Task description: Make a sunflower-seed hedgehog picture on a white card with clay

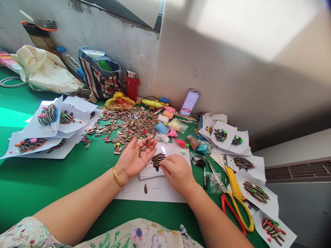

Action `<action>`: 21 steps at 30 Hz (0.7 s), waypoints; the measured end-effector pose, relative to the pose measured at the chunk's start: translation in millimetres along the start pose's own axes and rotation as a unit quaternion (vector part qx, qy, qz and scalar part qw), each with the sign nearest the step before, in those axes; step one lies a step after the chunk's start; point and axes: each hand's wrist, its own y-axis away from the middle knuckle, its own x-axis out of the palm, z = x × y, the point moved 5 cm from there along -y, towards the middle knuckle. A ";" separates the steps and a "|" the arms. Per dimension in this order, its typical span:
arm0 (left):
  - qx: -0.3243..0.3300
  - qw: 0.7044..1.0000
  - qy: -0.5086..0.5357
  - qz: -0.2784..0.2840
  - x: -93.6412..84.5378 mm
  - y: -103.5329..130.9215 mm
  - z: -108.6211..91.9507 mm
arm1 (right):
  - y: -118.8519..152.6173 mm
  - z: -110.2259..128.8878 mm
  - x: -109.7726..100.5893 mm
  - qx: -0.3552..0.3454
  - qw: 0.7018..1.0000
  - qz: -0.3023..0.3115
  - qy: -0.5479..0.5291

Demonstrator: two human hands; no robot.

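Palm up, my left hand (136,156) holds a few striped sunflower seeds (142,148), its fingers slightly curled around them. My right hand (178,171) is closed in a pinch at the right edge of a seed-covered shape (157,160); whatever its fingertips hold is hidden. That shape lies on a small white sheet (151,173), with a dark piece at its lower edge. Larger white paper (162,194) lies beneath, and a single seed (145,188) rests on it below my left hand.
Behind my hands spreads a seed pile (131,124), beside colored clay packets (162,128). Scissors (219,182) and a yellow cutter (234,182) lie right. Finished seed pictures (49,119) lie left, others (256,193) right. A red bottle (131,86) stands near the wall.
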 end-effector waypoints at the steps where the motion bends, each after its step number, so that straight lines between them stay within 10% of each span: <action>1: -0.001 1.000 0.000 0.003 0.0 -0.1 0.3 | 0.2 7.8 1.3 -0.035 0.999 0.010 -0.012; 13: 0.003 1.000 -0.008 0.013 -1.6 -1.3 0.0 | 10.6 52.3 33.4 -0.186 0.977 0.098 -0.027; 21: 0.009 1.000 0.004 -0.009 -5.4 -4.5 -2.4 | 3.2 -20.5 -6.2 0.044 0.989 -0.020 -0.140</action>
